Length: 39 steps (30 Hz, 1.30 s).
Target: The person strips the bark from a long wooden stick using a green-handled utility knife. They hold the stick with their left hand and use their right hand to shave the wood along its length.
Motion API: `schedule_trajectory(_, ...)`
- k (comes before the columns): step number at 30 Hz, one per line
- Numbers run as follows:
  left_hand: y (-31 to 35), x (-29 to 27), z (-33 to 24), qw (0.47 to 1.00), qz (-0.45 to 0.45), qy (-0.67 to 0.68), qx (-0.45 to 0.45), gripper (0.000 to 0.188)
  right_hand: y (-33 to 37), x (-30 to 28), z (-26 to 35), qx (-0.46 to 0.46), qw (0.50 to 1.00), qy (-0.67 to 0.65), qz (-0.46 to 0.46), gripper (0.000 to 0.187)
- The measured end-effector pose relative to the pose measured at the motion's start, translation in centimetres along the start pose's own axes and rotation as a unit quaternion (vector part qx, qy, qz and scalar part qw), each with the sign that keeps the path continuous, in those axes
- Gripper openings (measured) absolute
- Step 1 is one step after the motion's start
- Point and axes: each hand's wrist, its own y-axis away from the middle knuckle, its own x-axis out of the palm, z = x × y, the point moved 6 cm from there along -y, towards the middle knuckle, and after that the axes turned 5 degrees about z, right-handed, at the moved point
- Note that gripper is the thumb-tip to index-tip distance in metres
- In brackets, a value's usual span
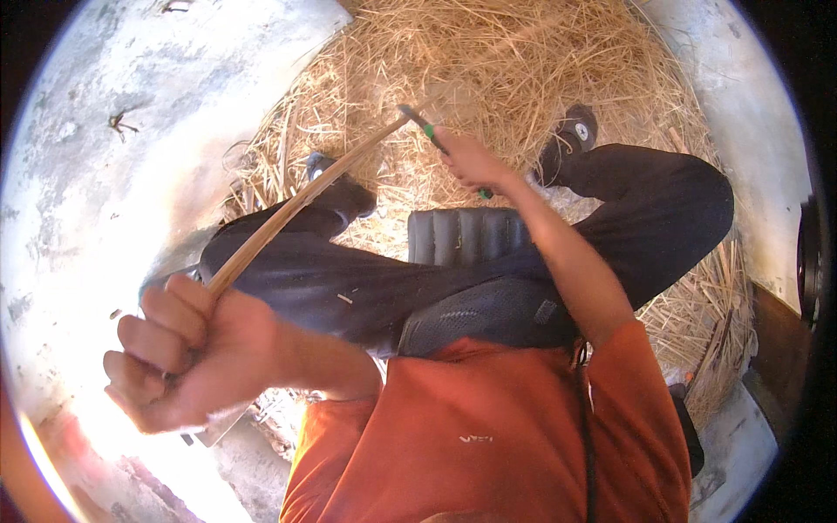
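Note:
At the left, my left hand is closed in a fist round the near end of a long tan strip, which looks like split bamboo. The strip slants up and away across my left leg, its far end reaching the tool in my other hand. My right hand, out ahead of me, is wrapped round the green and black handle of a knife. Its short dark blade touches or lies very close to the strip's far end; which of the two I cannot tell.
Straw-like shavings cover the floor ahead and to the right. My legs are spread, with a black ribbed pad between them. A pale wall stands close at the left, another pale wall at the right.

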Motion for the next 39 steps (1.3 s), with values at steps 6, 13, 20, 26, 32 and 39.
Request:
schedule_trajectory(6, 0.5, 0.0, -0.6, 1.0, 0.029, -0.003, -0.007, 0.037, 2.4, 0.4, 0.0, 0.128, 0.941, -0.312, 0.028, 0.054)
schedule_trajectory(13, 0.3, 1.0, -0.2, 0.998, 0.057, -0.004, -0.015, 0.039, 2.4, 0.2, 0.8, -0.03, 0.943, 0.291, -0.159, 0.054)
schedule_trajectory(20, 0.5, 0.5, -0.4, 0.997, 0.059, 0.046, -0.021, 0.041, 5.0, -0.9, 4.9, -0.004, 0.978, 0.151, -0.144, 0.048)
schedule_trajectory(26, 0.7, 1.1, -0.5, 0.989, 0.117, 0.075, -0.041, 0.039, 13.8, 5.4, 16.2, -0.219, 0.976, 0.0, -0.003, 0.037)
schedule_trajectory(32, 0.7, 2.5, -0.8, 0.965, 0.234, 0.109, -0.054, 0.038, 16.9, 7.3, 18.0, -0.241, 0.967, 0.086, -0.016, 0.03)
schedule_trajectory(39, 0.5, 2.0, -0.3, 0.964, 0.237, 0.11, -0.045, 0.036, 14.5, 6.6, 14.3, -0.23, 0.95, 0.178, -0.111, 0.033)
